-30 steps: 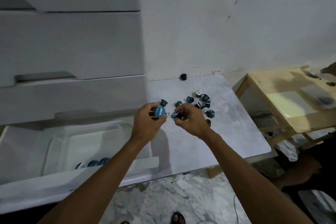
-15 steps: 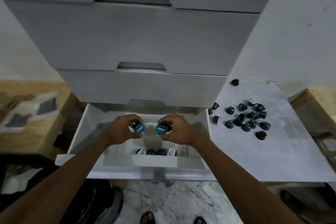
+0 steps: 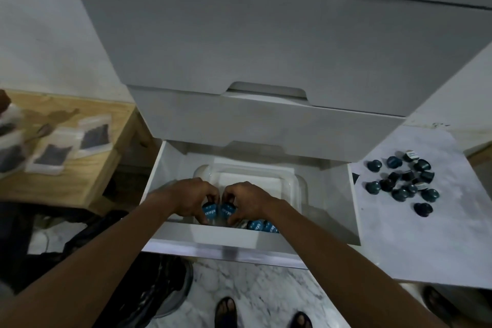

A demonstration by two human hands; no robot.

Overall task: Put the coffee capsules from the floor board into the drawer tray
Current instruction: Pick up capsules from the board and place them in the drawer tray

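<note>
Both hands reach down into the open bottom drawer (image 3: 351, 216), over the near edge of a clear plastic tray (image 3: 290, 178). My left hand (image 3: 186, 198) is closed on a blue-lidded coffee capsule (image 3: 208, 211). My right hand (image 3: 246, 201) grips another blue capsule (image 3: 227, 210) right beside it. A few capsules (image 3: 262, 226) lie in the tray's near right corner, partly hidden by my right wrist. Several dark teal capsules (image 3: 402, 184) sit scattered on the white floor board (image 3: 426, 242) to the right of the drawer.
The white drawer unit (image 3: 239, 48) rises above the open drawer, its upper drawers closed. A wooden surface (image 3: 69, 173) with small plastic bags (image 3: 93, 136) lies at the left. A dark bag (image 3: 149, 269) and sandalled feet (image 3: 226, 311) are on the marble floor.
Both hands carried a capsule each from the floor board leftwards to the drawer, then lowered into the tray's near edge. My view swung left and down with them.
</note>
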